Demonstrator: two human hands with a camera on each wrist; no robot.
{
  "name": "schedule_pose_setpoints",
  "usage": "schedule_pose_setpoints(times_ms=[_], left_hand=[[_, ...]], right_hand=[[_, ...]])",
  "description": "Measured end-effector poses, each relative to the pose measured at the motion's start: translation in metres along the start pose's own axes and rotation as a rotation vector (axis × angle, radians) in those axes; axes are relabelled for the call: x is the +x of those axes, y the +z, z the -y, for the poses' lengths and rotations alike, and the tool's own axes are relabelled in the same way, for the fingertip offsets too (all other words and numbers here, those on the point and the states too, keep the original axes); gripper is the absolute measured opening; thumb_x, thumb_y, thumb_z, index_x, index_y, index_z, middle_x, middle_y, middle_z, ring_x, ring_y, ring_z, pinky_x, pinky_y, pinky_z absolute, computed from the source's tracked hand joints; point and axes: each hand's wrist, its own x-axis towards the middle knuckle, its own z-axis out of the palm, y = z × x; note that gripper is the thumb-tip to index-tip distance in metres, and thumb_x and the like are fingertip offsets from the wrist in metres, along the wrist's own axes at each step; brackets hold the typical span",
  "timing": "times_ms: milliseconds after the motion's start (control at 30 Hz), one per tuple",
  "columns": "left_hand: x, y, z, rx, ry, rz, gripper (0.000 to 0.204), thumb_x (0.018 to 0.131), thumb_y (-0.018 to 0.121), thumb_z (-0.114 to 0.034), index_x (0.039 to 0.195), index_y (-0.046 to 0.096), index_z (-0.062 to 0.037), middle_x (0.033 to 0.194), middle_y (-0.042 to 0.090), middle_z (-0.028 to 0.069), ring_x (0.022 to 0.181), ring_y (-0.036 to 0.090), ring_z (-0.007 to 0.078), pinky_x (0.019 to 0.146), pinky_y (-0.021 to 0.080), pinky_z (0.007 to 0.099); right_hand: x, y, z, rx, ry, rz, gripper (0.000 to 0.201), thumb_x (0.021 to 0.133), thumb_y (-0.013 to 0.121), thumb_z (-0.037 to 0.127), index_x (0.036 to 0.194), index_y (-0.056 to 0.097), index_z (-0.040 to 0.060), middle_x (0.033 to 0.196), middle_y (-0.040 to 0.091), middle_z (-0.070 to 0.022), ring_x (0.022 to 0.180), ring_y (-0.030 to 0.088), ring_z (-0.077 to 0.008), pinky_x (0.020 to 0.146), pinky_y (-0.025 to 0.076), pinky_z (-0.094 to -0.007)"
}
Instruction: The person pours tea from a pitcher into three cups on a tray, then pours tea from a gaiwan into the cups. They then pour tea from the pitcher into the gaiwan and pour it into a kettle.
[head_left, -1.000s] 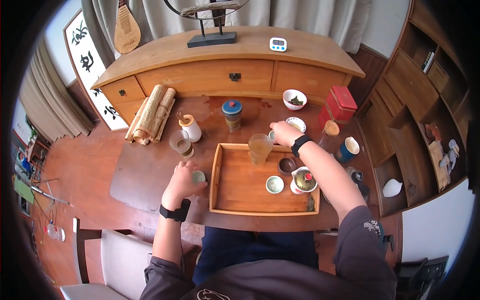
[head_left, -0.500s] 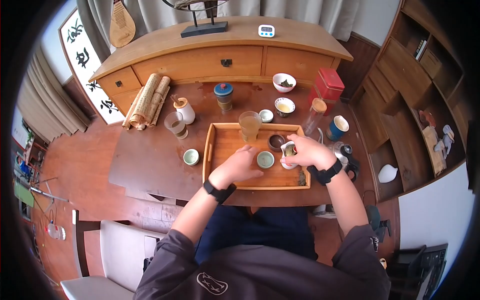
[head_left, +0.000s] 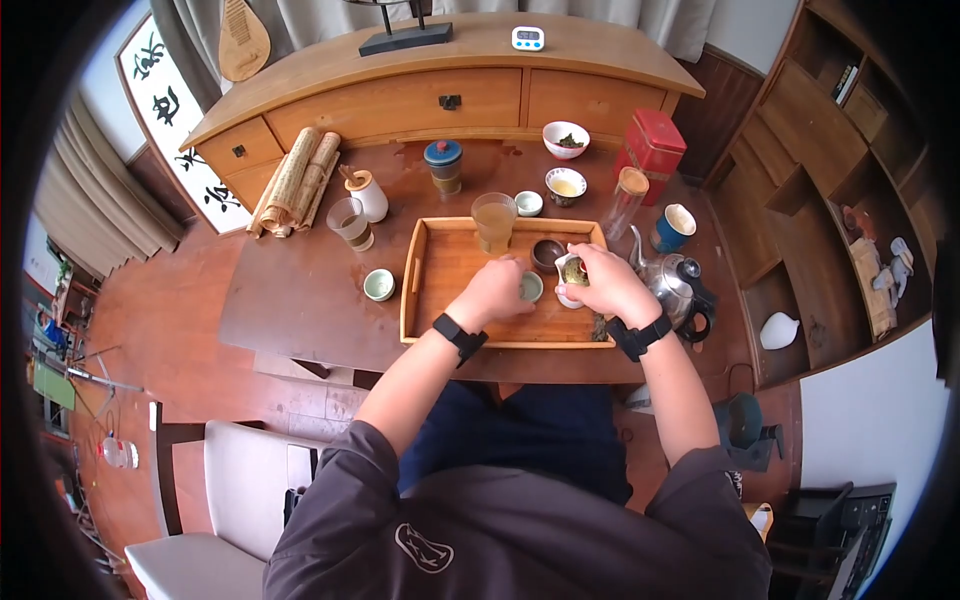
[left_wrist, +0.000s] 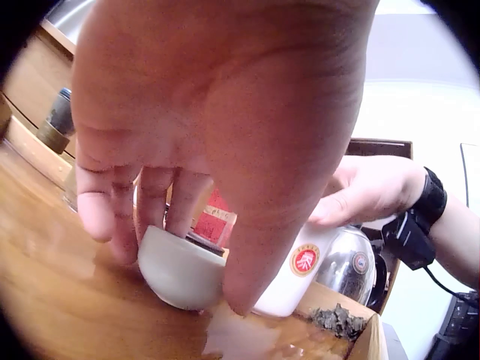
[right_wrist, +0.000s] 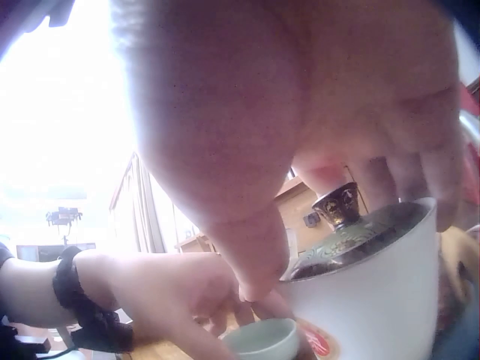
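On the wooden tray (head_left: pixel 450 333), my left hand (head_left: pixel 492 289) holds a small pale green teacup (left_wrist: pixel 180 271) between its thumb and fingers. The cup leans slightly in the left wrist view. To its right, the fingers of my right hand (head_left: pixel 614 283) go round the rim of a white lidded gaiwan (right_wrist: pixel 367 300). Its patterned green lid (right_wrist: pixel 352 238) sits inside the rim. Behind these stand a dark brown cup (head_left: pixel 547 256) and a glass pitcher (head_left: pixel 494 222) of yellowish tea.
One green cup (head_left: pixel 379 285) stands left of the tray, another cup (head_left: pixel 529 203) behind it. A steel kettle (head_left: pixel 672 290) is close by my right wrist. Farther back are a red tin (head_left: pixel 650 155), a bowl of leaves (head_left: pixel 566 141) and rolled bamboo scrolls (head_left: pixel 300 185).
Both hands have left cups outside the tray and come in over it. The left now grips the green teacup there, the right the gaiwan. The head view has shifted.
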Motion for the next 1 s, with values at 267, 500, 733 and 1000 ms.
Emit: schedule_pose_setpoints(times_ms=[267,500,733,1000], left_hand=[[0.001,-0.102,-0.007,-0.220,-0.093,-0.140,0.064,0.069,0.093,-0.027,0.122,0.070,0.0011,0.113,0.076,0.0200,0.107,0.074,0.0310,0.092,0.058,0.0400],[0.048,-0.120,0.018,0.094,-0.195,-0.256,0.067,0.071,0.090,-0.025,0.128,0.064,-0.0001,0.117,0.071,0.0235,0.110,0.070,0.0382,0.097,0.057,0.0438],[0.070,-0.097,0.025,0.414,0.218,-0.403,0.047,0.074,0.078,-0.002,0.119,0.065,-0.0034,0.118,0.059,0.0196,0.110,0.063,0.0401,0.093,0.058,0.0450],[0.021,-0.110,-0.013,0.018,0.026,-0.355,0.060,0.072,0.087,-0.013,0.127,0.063,-0.0059,0.121,0.062,0.0179,0.115,0.063,0.0399,0.099,0.055,0.0436]], right_hand=[[0.001,0.000,-0.003,-0.006,-0.021,0.003,0.074,0.081,0.088,0.036,0.139,0.061,-0.0010,0.130,0.067,-0.0220,0.120,0.067,-0.0386,0.104,0.054,-0.0431],[0.005,0.001,0.002,-0.042,-0.034,-0.002,0.069,0.080,0.088,0.035,0.134,0.063,-0.0011,0.128,0.068,-0.0231,0.119,0.067,-0.0386,0.104,0.054,-0.0441],[0.000,-0.001,0.001,-0.029,-0.015,-0.008,0.069,0.080,0.088,0.034,0.133,0.063,-0.0010,0.127,0.068,-0.0235,0.118,0.067,-0.0387,0.104,0.054,-0.0442],[0.001,-0.006,0.005,-0.009,0.020,0.028,0.072,0.079,0.089,0.034,0.135,0.062,-0.0025,0.127,0.068,-0.0236,0.120,0.067,-0.0386,0.104,0.054,-0.0435]])
